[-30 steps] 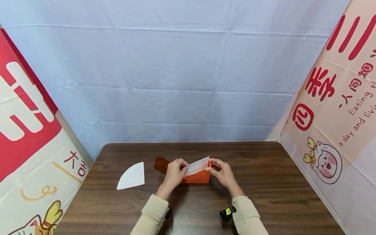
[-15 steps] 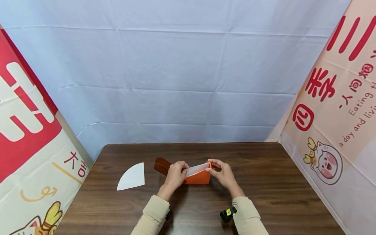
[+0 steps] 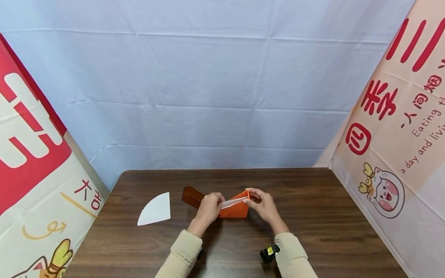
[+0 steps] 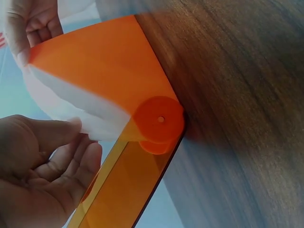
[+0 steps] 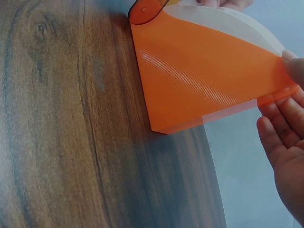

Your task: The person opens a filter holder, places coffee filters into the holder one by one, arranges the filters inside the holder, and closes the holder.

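An orange wedge-shaped case [image 3: 237, 211] stands on the table, its translucent amber lid [image 3: 192, 196] hinged open to the left. White filter paper [image 4: 92, 116] sits mostly inside, its curved edge showing above the case's open top. My left hand [image 3: 209, 207] pinches that edge near the hinge between thumb and fingers. At the raised right corner, my right hand [image 3: 263, 204] grips the case, thumb on the near side and fingers behind. The right wrist view shows the ribbed orange side wall [image 5: 204, 71] and the right thumb at the top corner.
A second fan-shaped white paper [image 3: 155, 209] lies flat on the brown wood table [image 3: 313, 231], left of the case. A pale cloth [image 3: 208, 96] hangs behind the table, with printed cloths [image 3: 389, 154] at the sides.
The filter paper has sunk lower into the orange case, so less of it shows above the rim. My left hand has shifted slightly right along with it; the right hand stays put.
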`<state>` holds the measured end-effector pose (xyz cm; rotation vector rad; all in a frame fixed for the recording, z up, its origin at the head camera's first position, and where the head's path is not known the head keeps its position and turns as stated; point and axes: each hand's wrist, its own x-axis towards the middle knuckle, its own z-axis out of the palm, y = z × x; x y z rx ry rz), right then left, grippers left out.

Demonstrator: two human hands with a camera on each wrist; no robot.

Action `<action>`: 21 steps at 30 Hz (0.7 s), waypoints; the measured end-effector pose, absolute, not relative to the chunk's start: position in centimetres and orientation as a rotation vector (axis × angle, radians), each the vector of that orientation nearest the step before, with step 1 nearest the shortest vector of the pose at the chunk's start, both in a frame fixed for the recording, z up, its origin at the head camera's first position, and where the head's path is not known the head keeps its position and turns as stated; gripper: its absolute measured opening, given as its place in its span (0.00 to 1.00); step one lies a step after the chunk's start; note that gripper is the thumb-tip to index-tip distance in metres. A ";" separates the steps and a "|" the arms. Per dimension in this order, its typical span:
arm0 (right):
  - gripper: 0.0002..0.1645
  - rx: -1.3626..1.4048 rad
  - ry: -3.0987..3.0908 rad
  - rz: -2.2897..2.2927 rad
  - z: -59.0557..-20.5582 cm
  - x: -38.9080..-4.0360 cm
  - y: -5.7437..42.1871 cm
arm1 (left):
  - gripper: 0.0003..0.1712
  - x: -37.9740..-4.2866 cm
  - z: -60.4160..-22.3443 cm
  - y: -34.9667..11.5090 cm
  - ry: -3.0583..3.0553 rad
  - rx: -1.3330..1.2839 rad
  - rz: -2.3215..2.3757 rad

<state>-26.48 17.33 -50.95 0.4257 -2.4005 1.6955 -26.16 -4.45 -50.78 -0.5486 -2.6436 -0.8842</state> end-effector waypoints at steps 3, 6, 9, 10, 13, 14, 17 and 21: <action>0.24 0.424 -2.396 1.721 -50.9 -26.5 17.4 | 0.10 -26.2 -50.8 -4.4 -2.652 -0.565 -0.844; 0.24 0.413 -2.400 1.733 -50.8 -26.5 17.4 | 0.10 -26.1 -50.8 -4.3 -2.668 -0.569 -0.818; 0.25 0.409 -2.402 1.733 -50.9 -26.5 17.4 | 0.11 -26.1 -50.6 -4.1 -2.692 -0.585 -0.788; 0.25 0.412 -2.401 1.733 -50.9 -26.5 17.4 | 0.11 -26.1 -50.7 -4.1 -2.701 -0.589 -0.778; 0.25 0.420 -2.399 1.730 -50.9 -26.5 17.4 | 0.10 -26.1 -50.7 -4.0 -2.715 -0.597 -0.746; 0.25 0.420 -2.400 1.732 -50.9 -26.5 17.4 | 0.10 -26.1 -50.7 -4.0 -2.717 -0.597 -0.737; 0.25 0.399 -2.411 1.742 -50.9 -26.5 17.3 | 0.09 -26.0 -50.7 -3.9 -2.717 -0.597 -0.733; 0.24 0.376 -2.423 1.748 -50.3 -26.2 17.1 | 0.08 -25.9 -50.8 -4.0 -2.707 -0.615 -0.714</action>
